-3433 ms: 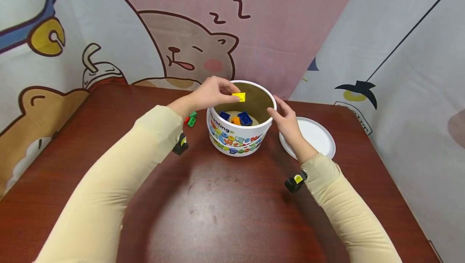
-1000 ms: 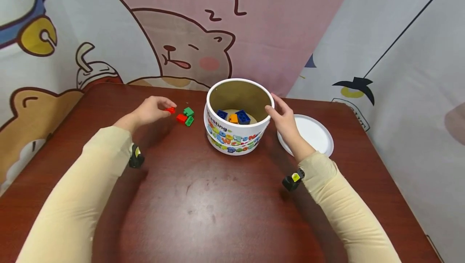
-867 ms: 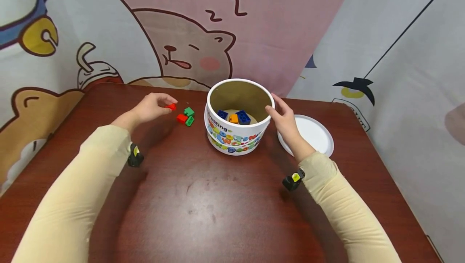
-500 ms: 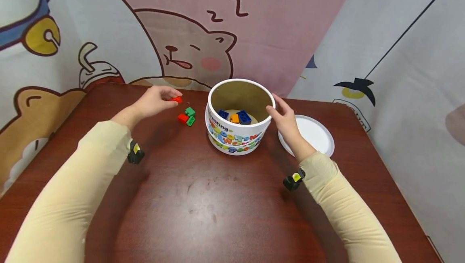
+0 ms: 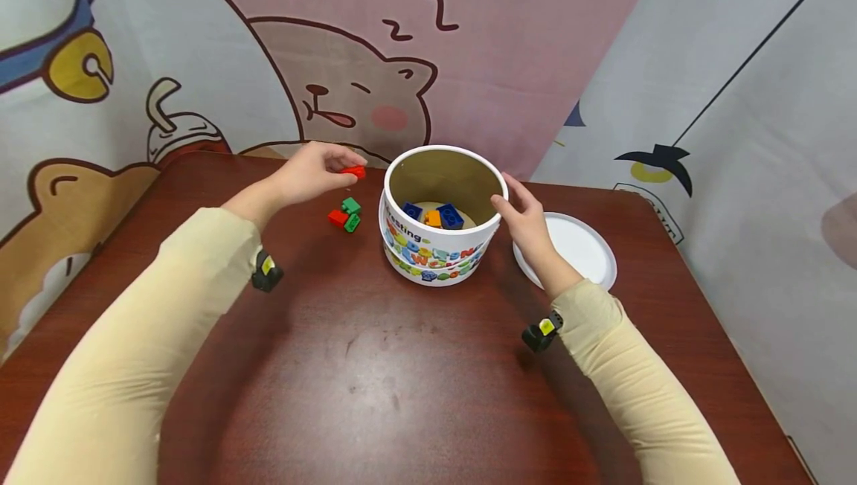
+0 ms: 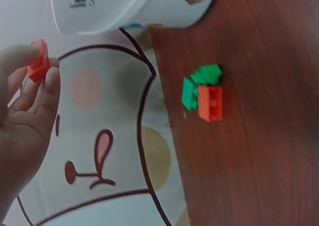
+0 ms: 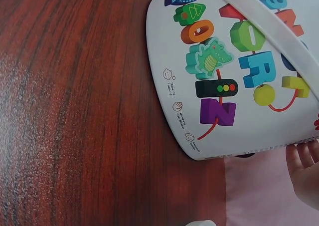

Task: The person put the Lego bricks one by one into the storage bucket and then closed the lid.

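Observation:
In the head view my left hand [image 5: 304, 176] pinches a red toy brick [image 5: 355, 172] between thumb and fingertips, raised above the table just left of the bucket. The left wrist view shows the same brick [image 6: 39, 61] at the fingertips. A white round bucket [image 5: 431, 260] with colourful letter prints stands open at the back middle. My right hand [image 5: 527, 225] grips its right rim, thumb at the top edge and fingers along the outside. Inside lie two dark blue bricks, one being the larger block [image 5: 451, 216], and an orange brick [image 5: 432, 219].
Left of the bucket, another red brick [image 5: 338, 218] lies with green bricks [image 5: 351, 223] on the brown table [image 5: 375, 381]. A white round lid [image 5: 581, 251] rests to the right, partly behind my right hand. Behind the table hangs a cartoon-printed cloth [image 5: 509, 39].
A yellow brick was in my left hand over the bucket at first. That hand later took a red brick left of the pile, lifted it and moved right towards the bucket. The right hand stayed.

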`<state>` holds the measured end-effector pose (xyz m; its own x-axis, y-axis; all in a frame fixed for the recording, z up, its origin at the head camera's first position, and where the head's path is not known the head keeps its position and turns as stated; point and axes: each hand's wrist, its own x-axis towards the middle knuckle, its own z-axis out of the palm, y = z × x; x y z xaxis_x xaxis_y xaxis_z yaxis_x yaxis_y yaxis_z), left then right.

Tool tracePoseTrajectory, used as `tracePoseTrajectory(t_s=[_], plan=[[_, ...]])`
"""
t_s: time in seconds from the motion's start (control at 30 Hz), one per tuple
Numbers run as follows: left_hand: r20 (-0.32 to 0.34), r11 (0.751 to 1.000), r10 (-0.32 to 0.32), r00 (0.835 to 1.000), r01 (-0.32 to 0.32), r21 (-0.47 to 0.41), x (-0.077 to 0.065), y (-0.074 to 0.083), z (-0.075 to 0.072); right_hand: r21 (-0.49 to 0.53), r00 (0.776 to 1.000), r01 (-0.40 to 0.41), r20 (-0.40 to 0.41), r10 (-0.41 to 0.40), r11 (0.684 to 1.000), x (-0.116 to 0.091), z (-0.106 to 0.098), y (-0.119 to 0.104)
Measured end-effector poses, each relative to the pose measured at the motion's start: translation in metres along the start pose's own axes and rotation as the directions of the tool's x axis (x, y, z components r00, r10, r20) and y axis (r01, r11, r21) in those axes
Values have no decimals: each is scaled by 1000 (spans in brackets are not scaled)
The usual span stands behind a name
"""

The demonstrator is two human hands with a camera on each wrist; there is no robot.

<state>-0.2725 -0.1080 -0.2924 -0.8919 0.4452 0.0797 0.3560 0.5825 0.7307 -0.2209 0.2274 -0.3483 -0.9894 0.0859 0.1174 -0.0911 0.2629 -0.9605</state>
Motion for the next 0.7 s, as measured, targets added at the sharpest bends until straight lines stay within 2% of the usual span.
tracePoseTrajectory(t_s=[0.37,0.7], plan=[[74,997,64,995,-60,-52,14,39,19,16,1000,3,-3,-3,1000,0,0,1],[138,990,126,982,-117,-73,29,60,39,28,1000,2,-4,-2,1000,1,1,2]])
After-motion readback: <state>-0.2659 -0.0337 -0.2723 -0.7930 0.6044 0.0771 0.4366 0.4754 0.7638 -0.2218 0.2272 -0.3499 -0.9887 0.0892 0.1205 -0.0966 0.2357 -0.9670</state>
